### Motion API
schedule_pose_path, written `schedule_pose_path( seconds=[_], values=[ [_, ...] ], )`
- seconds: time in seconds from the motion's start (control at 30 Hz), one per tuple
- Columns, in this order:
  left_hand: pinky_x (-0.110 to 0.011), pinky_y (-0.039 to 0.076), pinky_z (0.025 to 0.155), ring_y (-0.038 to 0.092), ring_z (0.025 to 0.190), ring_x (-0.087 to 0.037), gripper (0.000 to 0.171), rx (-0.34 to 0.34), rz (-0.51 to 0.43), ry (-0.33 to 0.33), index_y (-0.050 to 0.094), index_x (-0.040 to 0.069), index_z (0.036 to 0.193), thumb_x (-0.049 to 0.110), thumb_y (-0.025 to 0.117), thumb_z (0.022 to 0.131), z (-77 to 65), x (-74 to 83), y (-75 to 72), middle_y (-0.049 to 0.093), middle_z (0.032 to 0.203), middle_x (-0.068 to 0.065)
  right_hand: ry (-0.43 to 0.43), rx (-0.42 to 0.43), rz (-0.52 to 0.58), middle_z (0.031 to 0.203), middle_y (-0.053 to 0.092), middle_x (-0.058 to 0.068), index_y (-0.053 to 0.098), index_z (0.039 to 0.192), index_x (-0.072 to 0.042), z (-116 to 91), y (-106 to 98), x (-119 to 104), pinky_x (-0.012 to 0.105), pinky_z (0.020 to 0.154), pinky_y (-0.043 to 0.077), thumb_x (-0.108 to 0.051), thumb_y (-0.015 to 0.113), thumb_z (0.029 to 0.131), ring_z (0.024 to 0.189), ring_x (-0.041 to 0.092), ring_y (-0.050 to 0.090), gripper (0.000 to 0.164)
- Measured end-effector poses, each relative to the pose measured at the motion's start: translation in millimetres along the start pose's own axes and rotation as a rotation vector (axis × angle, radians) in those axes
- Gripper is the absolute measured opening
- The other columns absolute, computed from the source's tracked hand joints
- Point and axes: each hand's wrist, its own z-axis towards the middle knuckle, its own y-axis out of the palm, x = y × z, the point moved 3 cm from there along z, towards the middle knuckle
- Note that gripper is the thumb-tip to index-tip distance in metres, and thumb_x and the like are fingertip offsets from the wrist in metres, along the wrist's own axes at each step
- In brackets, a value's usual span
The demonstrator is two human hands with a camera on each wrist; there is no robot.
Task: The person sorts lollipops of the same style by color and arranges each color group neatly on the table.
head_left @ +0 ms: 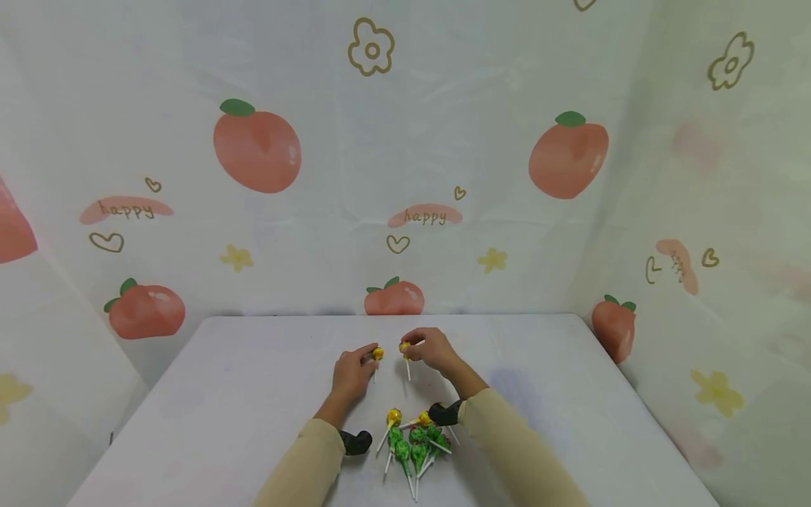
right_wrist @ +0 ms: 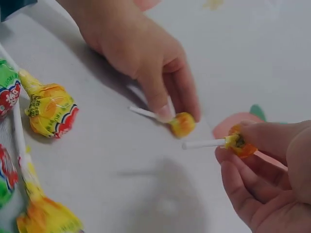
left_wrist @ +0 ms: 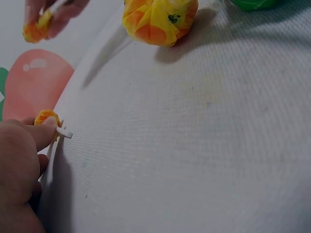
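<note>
At the far part of the table, my left hand (head_left: pixel 352 374) pinches a yellow-wrapped lollipop (head_left: pixel 378 353) by its head, the white stick pointing toward me. To its right, my right hand (head_left: pixel 434 350) holds another yellow lollipop (right_wrist: pixel 241 141) between thumb and fingers. In the right wrist view this one is raised off the table, with its stick pointing left. The left hand's lollipop (right_wrist: pixel 183 124) is close to the tabletop there. Nearer me lies a pile of lollipops, with green ones (head_left: pixel 402 451) and yellow ones (head_left: pixel 394 417); the right wrist strap partly covers it.
The white table (head_left: pixel 253 394) ends at a back wall cloth (head_left: pixel 342 176) printed with peaches and flowers. Another cloth (head_left: pixel 728 352) hangs along the right side. Black straps (head_left: pixel 356 442) circle both wrists, near the pile.
</note>
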Motion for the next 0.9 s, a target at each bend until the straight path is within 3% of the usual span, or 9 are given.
schedule_pose_path(
  seconds=[0.17,0.4,0.6,0.9],
  values=[
    [-0.036,0.037,0.071,0.046,0.082,-0.019,0.041,-0.01,0.012,-0.006,0.063,0.021,0.132,0.021,0.069,0.091,0.7,0.4,-0.1,0.055,0.09,-0.001,0.065,0.077,0.036,0.094,0.065,0.008,0.069,0.104,0.002,4.4,12.7,9.9,0.03,0.07,0.055,-0.006,0.072,0.087,0.076,0.015,0.065,0.019],
    [-0.038,0.04,0.074,0.047,0.084,-0.02,0.041,-0.015,0.012,-0.002,0.063,0.02,0.132,0.022,0.069,0.091,1.0,-0.4,-2.1,0.056,0.093,-0.001,0.051,0.144,-0.118,0.093,0.066,0.004,0.072,0.101,-0.004,14.7,27.8,23.9,0.028,0.065,0.051,-0.013,0.076,0.085,0.077,0.016,0.058,0.019],
    [-0.039,0.04,0.074,0.047,0.084,-0.02,0.04,-0.014,-0.002,0.006,0.064,0.019,0.131,0.02,0.069,0.091,0.5,-0.5,-3.0,0.057,0.092,-0.002,0.058,0.167,-0.074,0.091,0.069,0.006,0.072,0.101,-0.001,15.7,40.5,26.4,0.026,0.06,0.051,-0.008,0.074,0.085,0.068,0.013,0.059,0.017],
    [-0.043,0.042,0.079,0.05,0.087,-0.022,0.04,-0.033,-0.01,0.002,0.064,0.019,0.13,0.019,0.069,0.091,0.0,1.1,-3.3,0.059,0.096,-0.004,0.074,0.221,-0.08,0.093,0.069,0.006,0.071,0.103,-0.001,17.3,47.8,26.1,0.027,0.066,0.052,-0.007,0.072,0.087,0.074,0.016,0.059,0.017]
  ],
)
